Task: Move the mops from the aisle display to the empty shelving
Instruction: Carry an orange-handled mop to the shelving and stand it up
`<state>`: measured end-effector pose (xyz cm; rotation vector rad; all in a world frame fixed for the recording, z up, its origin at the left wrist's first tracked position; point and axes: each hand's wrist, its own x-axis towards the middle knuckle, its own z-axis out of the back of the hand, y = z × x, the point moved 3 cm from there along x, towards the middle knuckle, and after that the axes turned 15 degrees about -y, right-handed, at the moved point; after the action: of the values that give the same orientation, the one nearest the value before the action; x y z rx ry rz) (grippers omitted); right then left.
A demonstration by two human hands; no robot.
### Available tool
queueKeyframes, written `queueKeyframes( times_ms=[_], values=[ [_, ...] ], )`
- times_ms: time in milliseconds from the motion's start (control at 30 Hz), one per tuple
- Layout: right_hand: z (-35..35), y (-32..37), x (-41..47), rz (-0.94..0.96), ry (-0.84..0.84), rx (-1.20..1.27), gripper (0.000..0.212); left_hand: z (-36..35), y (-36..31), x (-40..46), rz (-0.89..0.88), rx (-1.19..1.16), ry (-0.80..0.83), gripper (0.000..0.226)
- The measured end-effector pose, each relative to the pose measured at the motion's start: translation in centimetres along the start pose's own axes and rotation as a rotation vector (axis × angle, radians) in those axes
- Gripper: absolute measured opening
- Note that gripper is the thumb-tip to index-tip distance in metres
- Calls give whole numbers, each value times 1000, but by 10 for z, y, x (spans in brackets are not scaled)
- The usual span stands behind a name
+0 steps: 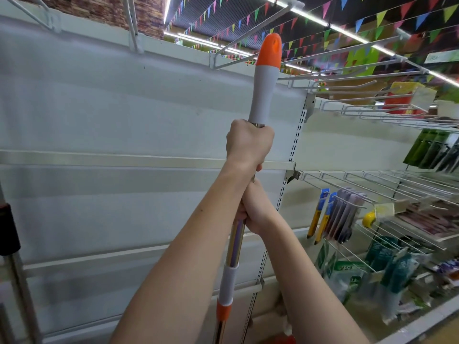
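While scanning from the far left edge: black-capped metal pole [8, 227], upright, cut off by the frame, standing just in front of the shelving. Next, wide white back panel [99, 108] of the empty shelving, crossed by pale horizontal rails, with bare white wire brackets [44, 16] jutting out along its top. Centre of view, in front of that panel: mop handle [263, 95], raised nearly upright and leaning a little to the right, orange tip uppermost and reaching up among the top brackets, grey grip below the tip, shiny metal shaft further down, then a grey collar and an orange ring; mop head out of sight below. Left hand [249, 142] wrapped tight round the shaft directly under the grey grip, knuckles facing the camera. Right hand [255, 209] lower on the same shaft, fingers curled firmly round it, partly hidden behind the left forearm. Just right of the handle, slotted white upright [295, 145] marking the end of the empty bay. Beyond, wire hooks [372, 184] reaching out from the next bay, hung with yellow-and-blue carded packs [320, 214], dark green packets [432, 147] higher up, and blurred bagged goods lower down. Overhead to the right, strings of coloured bunting [323, 11] beside long strip lights.
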<state>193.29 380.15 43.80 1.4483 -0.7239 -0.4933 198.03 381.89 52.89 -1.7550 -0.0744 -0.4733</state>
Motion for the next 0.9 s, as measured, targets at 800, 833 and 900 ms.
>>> queueKeyframes(
  times_ms=[800, 833, 900],
  values=[
    [-5, -21, 11, -32, 46, 3, 26, 6, 17, 5, 60, 64, 53, 15],
    [-5, -22, 11, -38, 49, 4, 26, 6, 17, 4, 64, 64, 57, 16],
    [-5, -23, 10, -44, 58, 9, 25, 7, 18, 3, 64, 63, 56, 18]
  ],
)
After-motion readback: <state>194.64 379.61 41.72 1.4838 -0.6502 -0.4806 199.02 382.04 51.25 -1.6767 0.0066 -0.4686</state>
